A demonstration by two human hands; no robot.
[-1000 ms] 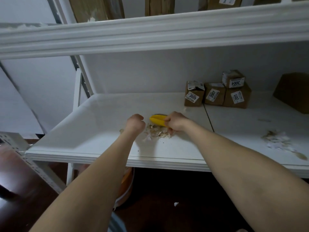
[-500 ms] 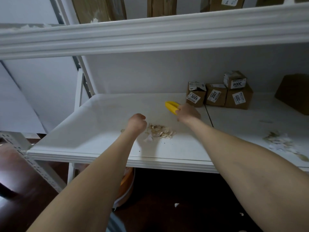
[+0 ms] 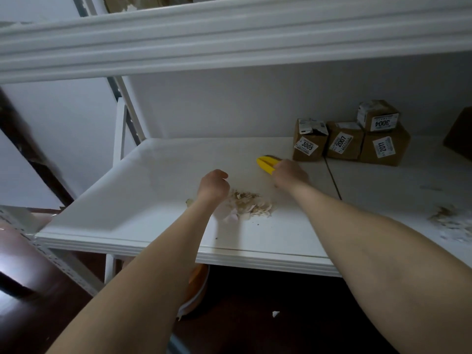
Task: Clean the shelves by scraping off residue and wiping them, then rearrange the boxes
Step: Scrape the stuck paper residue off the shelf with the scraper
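1. White shelf (image 3: 143, 200) carries a residue pile (image 3: 246, 204) near its front, with labelled boxes (image 3: 342, 143) at the back right.
2. Right hand (image 3: 290, 175) curls its fingers round the yellow scraper (image 3: 267, 164) behind the pile, likely to drag residue forward.
3. Left hand (image 3: 213, 186), fingers curled in an empty-looking fist, rests beside the pile, probably bracing.
4. Scraper's long axis runs leftward, free end pointing left and slightly away.

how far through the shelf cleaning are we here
Partly through scraping. Done: a residue pile lies by the left hand, a second pile farther right. In hand: the right hand grips the yellow scraper against the shelf. Left: clearing both piles, wiping (no cloth shows), and probably rearranging the labelled boxes clustered at the back.
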